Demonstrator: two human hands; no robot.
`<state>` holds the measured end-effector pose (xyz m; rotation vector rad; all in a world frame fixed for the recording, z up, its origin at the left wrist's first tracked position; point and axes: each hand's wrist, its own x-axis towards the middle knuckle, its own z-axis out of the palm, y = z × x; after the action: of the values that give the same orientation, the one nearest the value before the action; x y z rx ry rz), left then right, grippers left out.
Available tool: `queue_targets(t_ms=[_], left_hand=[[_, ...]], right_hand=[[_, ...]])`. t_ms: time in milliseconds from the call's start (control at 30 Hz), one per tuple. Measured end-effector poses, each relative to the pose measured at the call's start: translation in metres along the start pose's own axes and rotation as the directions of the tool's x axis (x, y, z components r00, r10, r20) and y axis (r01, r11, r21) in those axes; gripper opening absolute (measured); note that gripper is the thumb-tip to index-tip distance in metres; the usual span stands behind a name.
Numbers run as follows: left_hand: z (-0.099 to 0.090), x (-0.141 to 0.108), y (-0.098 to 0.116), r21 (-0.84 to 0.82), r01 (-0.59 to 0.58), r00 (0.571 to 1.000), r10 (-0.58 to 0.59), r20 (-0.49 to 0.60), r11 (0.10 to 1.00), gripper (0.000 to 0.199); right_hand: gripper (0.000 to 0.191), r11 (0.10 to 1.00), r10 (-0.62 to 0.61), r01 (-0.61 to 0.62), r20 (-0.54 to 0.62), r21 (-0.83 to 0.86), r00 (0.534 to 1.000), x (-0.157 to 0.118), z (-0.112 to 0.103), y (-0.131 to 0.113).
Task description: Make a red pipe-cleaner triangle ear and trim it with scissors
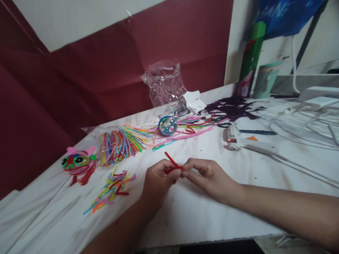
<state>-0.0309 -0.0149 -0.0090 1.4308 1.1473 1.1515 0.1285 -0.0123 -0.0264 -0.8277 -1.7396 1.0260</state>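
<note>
A red pipe cleaner (171,159) is pinched between my two hands above the front of the table, one straight end sticking up to the left. My left hand (160,178) is closed around its bent part. The thumb and fingertips of my right hand (203,176) meet at the other end of the same red piece. Fingers hide part of its shape. To the left lies a loose pile of short cut pipe cleaners (113,188) in several colours. Beyond it, a bundle of long pipe cleaners (119,143) spills from a clear bag.
A pink and red decorated figure (78,161) stands at far left. A clear round ball (168,126) sits mid-table. Right of it are a white glue gun (234,141) with a cord, purple strands (230,106), a green cup (267,80) and white cables (315,120). A crumpled plastic bag (165,83) stands behind.
</note>
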Motion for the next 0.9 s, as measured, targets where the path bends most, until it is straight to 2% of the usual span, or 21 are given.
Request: queue_targets(t_ms=[167,367,567,767,833,900], left_hand=[[0.001,-0.002,0.002,0.077,0.029,0.999,-0.027,-0.020,0.997,0.013],[0.007,-0.004,0.000,0.164,0.027,0.996,-0.040,0.081,0.986,0.015],[0.010,-0.004,0.003,0.226,0.041,0.997,-0.053,0.049,0.973,0.015],[0.009,-0.004,0.004,0.221,0.069,0.995,-0.083,0.054,0.973,0.009],[0.009,-0.004,0.004,0.214,0.075,0.995,-0.089,0.055,0.974,0.009],[0.007,-0.004,0.004,0.177,0.090,0.994,-0.101,0.053,0.980,0.011]], right_hand=[[0.014,0.999,0.018,-0.019,-0.023,-0.048,1.000,0.002,-0.001,-0.004],[0.007,0.996,-0.087,0.087,0.018,-0.027,0.996,0.007,-0.004,-0.003],[0.008,0.999,-0.043,0.043,0.015,0.011,0.999,0.010,-0.006,-0.002],[0.008,0.994,0.004,-0.008,0.037,0.111,0.999,0.009,-0.004,-0.003],[0.006,0.997,-0.035,0.033,0.039,0.068,0.999,0.007,-0.005,-0.002],[0.005,0.984,-0.169,0.171,0.032,-0.043,0.985,0.006,-0.006,-0.002]])
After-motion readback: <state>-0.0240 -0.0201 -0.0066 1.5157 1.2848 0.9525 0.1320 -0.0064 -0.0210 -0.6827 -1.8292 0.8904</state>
